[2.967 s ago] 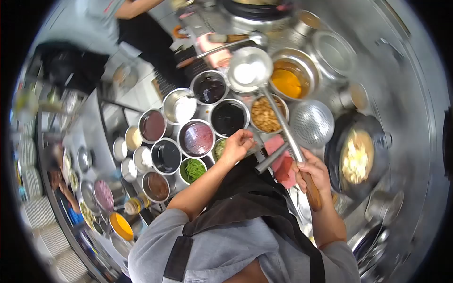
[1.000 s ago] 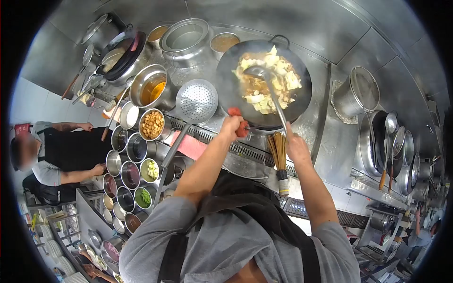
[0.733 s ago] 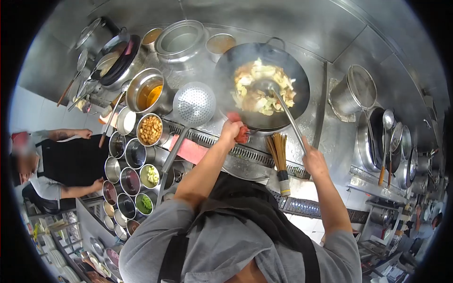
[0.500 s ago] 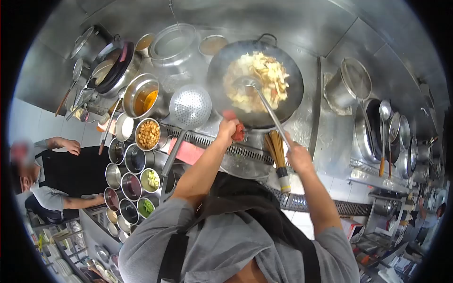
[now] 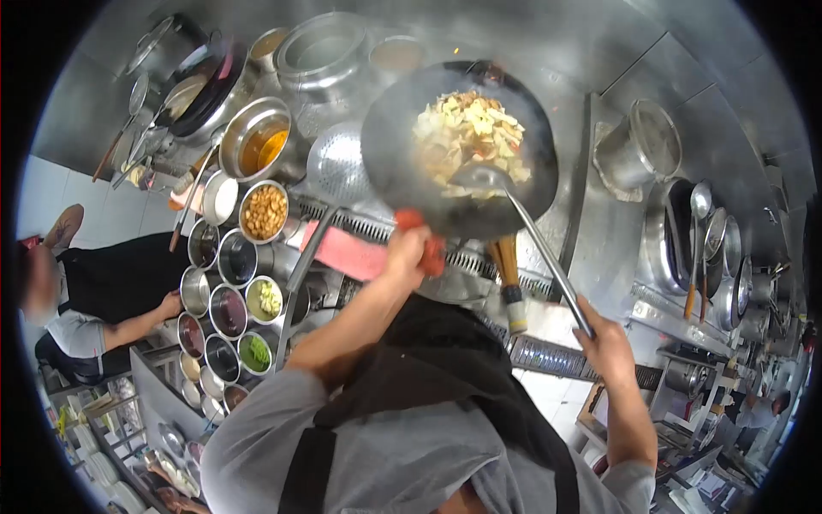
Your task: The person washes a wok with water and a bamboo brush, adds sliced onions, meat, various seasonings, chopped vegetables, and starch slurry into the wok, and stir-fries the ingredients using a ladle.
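A black wok (image 5: 385, 163) holds pale yellowish sliced food (image 5: 479, 128) with a few red and brown bits, and steam drifts over its left side. My left hand (image 5: 408, 254) is closed at the near edge of the wok, gripping a red cloth (image 5: 433, 256); the handle beneath the cloth is hidden. My right hand (image 5: 604, 343) is wrapped round the end of a long-handled metal ladle (image 5: 552, 261). The ladle's bowl rests in the wok at the near side of the food. A bamboo brush (image 5: 507, 274) lies just below the wok.
Left of the wok are a perforated skimmer (image 5: 336, 163), a pot of orange oil (image 5: 229, 152) and several steel containers, one with browned pieces (image 5: 265, 213). A co-worker's arm (image 5: 137, 325) reaches toward them. At the right stand a strainer pot (image 5: 629, 154) and hanging ladles (image 5: 695, 248).
The wok has risen toward me and uncovered less of the stove. My right hand has drawn back to the lower right, pulling the ladle toward the near side of the food.
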